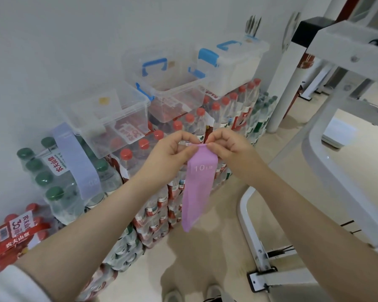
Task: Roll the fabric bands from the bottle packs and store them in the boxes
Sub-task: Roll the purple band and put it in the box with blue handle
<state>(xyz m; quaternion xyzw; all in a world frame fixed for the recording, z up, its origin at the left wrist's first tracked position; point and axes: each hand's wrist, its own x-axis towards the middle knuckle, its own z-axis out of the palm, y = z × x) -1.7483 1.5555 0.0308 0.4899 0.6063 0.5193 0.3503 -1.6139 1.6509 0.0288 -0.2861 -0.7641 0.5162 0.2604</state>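
A pink fabric band (197, 188) marked "10 LB" hangs down in front of me. My left hand (172, 152) and my right hand (227, 147) pinch its top edge from either side, where the fabric is curled over. A pale lavender band (79, 162) lies draped over the green-capped bottle pack (52, 182) at the left. Two open clear boxes (109, 118) (172, 88) with blue latches sit on the red-capped bottle packs (144, 147). A third box (234, 62), lidded, stands further back.
Stacked bottle packs line the white wall down to the floor, with a red-wrapped pack (13, 238) at the lower left. A white metal gym frame (336, 131) stands close on the right. My shoes (192, 293) show on the beige floor.
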